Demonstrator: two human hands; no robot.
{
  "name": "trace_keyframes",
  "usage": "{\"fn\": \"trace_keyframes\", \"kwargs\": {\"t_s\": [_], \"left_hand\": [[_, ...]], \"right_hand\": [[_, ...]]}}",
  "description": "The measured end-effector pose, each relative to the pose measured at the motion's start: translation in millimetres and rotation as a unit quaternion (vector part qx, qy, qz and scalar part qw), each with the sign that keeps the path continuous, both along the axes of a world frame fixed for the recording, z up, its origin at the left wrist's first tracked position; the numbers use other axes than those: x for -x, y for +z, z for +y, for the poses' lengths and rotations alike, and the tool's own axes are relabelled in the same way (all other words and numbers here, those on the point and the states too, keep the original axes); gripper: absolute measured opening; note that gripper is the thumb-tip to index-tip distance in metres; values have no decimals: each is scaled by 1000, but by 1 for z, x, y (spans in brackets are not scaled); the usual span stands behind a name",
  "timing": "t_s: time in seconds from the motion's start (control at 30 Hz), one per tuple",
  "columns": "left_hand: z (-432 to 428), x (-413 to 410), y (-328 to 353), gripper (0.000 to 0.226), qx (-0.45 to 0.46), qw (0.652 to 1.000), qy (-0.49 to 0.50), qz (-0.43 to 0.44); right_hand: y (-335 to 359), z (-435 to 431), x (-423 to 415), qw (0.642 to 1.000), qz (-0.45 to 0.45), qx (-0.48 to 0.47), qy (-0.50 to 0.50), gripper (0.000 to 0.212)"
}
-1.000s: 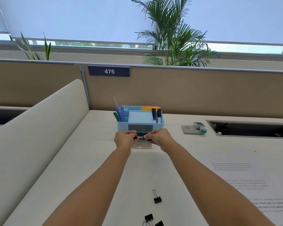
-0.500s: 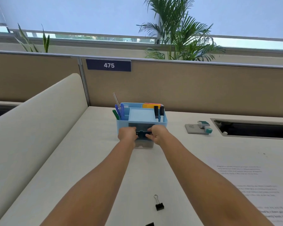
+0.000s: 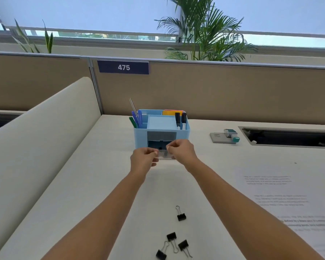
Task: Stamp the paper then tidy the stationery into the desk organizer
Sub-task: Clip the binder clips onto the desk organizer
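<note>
Change: half a second ago both hands were pressed close against the organizer's front; now they sit a little nearer the person and the clear drawer [image 3: 164, 154] shows further out of its slot. More of the near desk is in view, so four binder clips show where one and part of another did.
Desk organizer: the light blue desk organizer [image 3: 139, 136] stands upright on the white desk [image 3: 94, 184] near the beige partition, its drawer face toward the person.
Drawer position: partly out of the lower front slot, its front edge running left to right, opening side toward the person. Something dark sits in the slot behind it; I cannot tell what.
Left hand: the left hand [image 3: 144, 158] has its fingers curled and pinches the drawer's left end.
Right hand: the right hand [image 3: 180, 150] is curled likewise and pinches the drawer's right end.
Organizer contents: green and blue pens [image 3: 136, 120] lean left in the left compartment, black markers [image 3: 180, 119] stand at the right, orange and yellow sticky notes [image 3: 170, 112] at the back.
Binder clips: one black binder clip [image 3: 181, 216] lies alone near the person; three more [image 3: 172, 237] lie clustered closer still.
Stamp: the teal-topped stamp [image 3: 232, 136] rests on its grey pad, right of the organizer and apart from it.
Paper: the printed paper [image 3: 281, 203] lies flat at the right.
</note>
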State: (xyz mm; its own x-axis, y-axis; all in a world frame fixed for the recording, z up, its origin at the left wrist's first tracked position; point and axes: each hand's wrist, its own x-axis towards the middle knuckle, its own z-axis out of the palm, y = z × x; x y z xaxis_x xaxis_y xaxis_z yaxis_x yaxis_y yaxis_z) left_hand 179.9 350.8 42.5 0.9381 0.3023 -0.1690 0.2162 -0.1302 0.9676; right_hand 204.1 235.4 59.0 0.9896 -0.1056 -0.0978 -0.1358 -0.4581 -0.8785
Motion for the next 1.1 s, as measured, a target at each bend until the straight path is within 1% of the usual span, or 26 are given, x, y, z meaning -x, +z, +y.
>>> {"fn": "trace_keyframes", "kwargs": {"t_s": [0.07, 0.17, 0.27, 0.37, 0.4, 0.47, 0.53, 0.6, 0.67, 0.7, 0.77, 0.9, 1.0, 1.1], "left_hand": [[7, 29, -12, 15, -46, 999, -25, 8], [18, 71, -29, 10, -86, 993, -78, 11], [24, 107, -40, 9, -136, 981, -141, -4], [25, 136, -46, 5, -184, 960, -211, -22], [25, 144, -48, 9, -204, 949, -238, -33], [25, 158, -49, 26, -252, 918, -301, -56], [24, 168, -48, 51, -301, 880, -361, -60], [23, 174, -45, 68, -358, 841, -402, -60], [19, 176, -44, 73, -414, 803, -423, -70], [17, 177, -44, 70, -434, 792, -424, -76], [14, 176, -43, 60, -454, 785, -414, -85], [11, 171, -40, 42, -449, 797, -397, -80], [10, 165, -39, 31, -452, 803, -381, -81], [9, 158, -39, 25, -468, 799, -371, -75]], "right_hand": [[-9, -6, 23, 996, -19, 67, 48, 18], [-24, -20, 61, 983, -6, 136, 120, 20], [-33, -33, 98, 962, 10, 179, 204, 22], [-37, -45, 128, 935, -3, 219, 277, 27], [-37, -48, 136, 928, -4, 227, 296, 29], [-38, -54, 149, 914, 9, 239, 327, 36], [-39, -61, 159, 901, 33, 254, 350, 50], [-40, -67, 168, 888, 49, 273, 367, 66], [-44, -68, 175, 885, 49, 283, 366, 72], [-46, -67, 177, 888, 45, 285, 358, 71], [-49, -63, 180, 895, 25, 291, 337, 61], [-45, -54, 178, 901, -17, 302, 310, 41], [-40, -48, 173, 903, -21, 320, 286, 35], [-39, -40, 168, 908, -6, 327, 264, 29]]}}
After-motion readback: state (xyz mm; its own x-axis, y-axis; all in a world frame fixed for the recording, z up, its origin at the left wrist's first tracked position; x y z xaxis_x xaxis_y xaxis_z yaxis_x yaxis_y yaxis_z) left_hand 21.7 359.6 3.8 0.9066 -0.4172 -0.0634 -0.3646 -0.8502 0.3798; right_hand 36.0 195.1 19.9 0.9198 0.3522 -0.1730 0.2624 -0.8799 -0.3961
